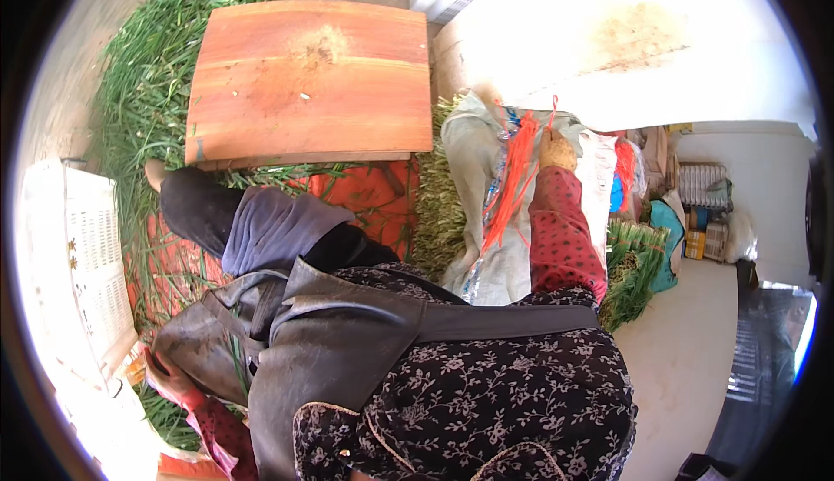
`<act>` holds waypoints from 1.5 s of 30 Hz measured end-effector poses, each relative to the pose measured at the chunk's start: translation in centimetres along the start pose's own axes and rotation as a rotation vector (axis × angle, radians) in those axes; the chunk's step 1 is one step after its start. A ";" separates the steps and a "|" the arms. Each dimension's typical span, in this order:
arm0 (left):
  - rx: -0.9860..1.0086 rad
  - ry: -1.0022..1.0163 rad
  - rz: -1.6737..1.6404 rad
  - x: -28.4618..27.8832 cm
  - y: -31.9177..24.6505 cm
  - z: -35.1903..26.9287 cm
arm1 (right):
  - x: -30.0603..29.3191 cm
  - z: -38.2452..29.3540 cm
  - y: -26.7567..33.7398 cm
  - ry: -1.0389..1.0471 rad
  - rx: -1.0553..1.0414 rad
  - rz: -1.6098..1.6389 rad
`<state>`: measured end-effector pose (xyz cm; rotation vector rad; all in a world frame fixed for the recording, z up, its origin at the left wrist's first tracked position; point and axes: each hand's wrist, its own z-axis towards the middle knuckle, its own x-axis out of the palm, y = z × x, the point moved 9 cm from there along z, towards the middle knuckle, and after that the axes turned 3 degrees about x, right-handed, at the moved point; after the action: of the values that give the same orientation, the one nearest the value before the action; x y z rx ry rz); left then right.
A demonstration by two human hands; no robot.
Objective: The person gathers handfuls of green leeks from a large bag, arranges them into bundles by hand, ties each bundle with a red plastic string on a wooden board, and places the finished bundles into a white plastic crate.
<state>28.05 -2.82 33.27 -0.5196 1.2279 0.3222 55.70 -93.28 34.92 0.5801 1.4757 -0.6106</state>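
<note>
My right hand (558, 152), in a tan glove below a red dotted sleeve, pinches a thin orange-red plastic strand (554, 111). It is above a pale woven sack (470, 148). Just left of it, a loose bundle of orange-red plastic strips (511, 184) lies on the sack. My left hand (171, 377) is at the lower left, beside the dark apron (339, 357), with thumb and fingers apart and nothing visible in it. Green long-leaved stalks (166, 409), like chives, lie below it.
A wooden board (306, 83) with dirt on it stands ahead, beside a large heap of green stalks (176, 44). Stacked pale stalk ends (438, 207) line the sack. A tied green bundle (635, 259) lies at right. A white crate (91, 272) stands at left.
</note>
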 end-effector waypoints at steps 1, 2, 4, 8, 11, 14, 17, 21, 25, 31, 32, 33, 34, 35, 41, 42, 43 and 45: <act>-0.003 0.004 0.001 0.2 0.0 0.1 | -0.2 0.5 0.9 -0.012 -0.055 0.015; -0.004 0.012 0.014 0.3 0.0 0.1 | 0.6 1.4 0.7 -0.042 -0.084 0.038; -0.040 -0.005 -0.012 0.2 0.9 -0.3 | 2.3 1.1 4.5 0.284 -0.035 0.494; -0.100 0.005 -0.032 0.2 1.0 -0.6 | 2.6 -2.9 17.9 0.632 -0.430 0.929; -0.121 -0.003 0.004 -0.4 1.8 -1.5 | 4.7 -8.3 28.9 0.991 -0.345 1.005; -0.170 -0.030 -0.056 -0.9 2.7 -3.0 | 11.3 -9.2 37.9 1.036 -0.378 0.968; -0.228 -0.036 -0.051 -1.9 2.7 -4.7 | 16.1 -8.7 44.3 1.005 -0.328 0.887; -0.286 -0.049 -0.014 -2.5 1.5 -6.2 | 22.3 -4.3 48.2 1.064 -0.281 0.977; -0.327 -0.111 0.006 -4.2 1.4 -9.8 | 20.3 -3.3 50.4 0.817 -0.382 0.786; -0.469 -0.219 -0.163 -4.7 -0.5 -10.6 | 32.4 -0.1 52.3 1.479 -0.532 1.094; -0.383 -0.218 -0.287 0.7 -0.1 -7.3 | 32.0 13.3 48.0 1.620 -0.247 1.063; -0.510 -0.333 -0.506 0.1 1.0 -8.9 | 35.6 8.8 49.7 1.633 -0.063 0.882; -0.484 -0.297 -0.236 -2.7 0.5 -8.4 | 37.2 5.8 49.4 1.621 0.149 0.714; -0.507 -0.391 -0.334 -3.1 1.9 -8.6 | 34.3 8.5 51.8 1.324 -0.375 0.688; -0.818 -0.707 -0.418 -7.2 10.1 -21.6 | 12.5 -24.0 66.8 0.906 -1.075 0.703; -0.888 -0.742 -0.484 -5.2 11.9 -23.9 | 9.2 -29.3 68.5 0.923 -1.191 0.728; -0.952 -0.774 -0.545 -3.4 13.5 -25.6 | 6.5 -34.8 69.9 0.946 -1.303 0.755; -1.080 -0.718 -0.615 -0.6 16.2 -27.9 | 4.5 -46.7 70.9 1.133 -1.393 0.618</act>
<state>-2.77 -4.30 23.77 -1.5063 0.0697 0.5661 70.97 -9.87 28.65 0.1571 2.1132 1.4148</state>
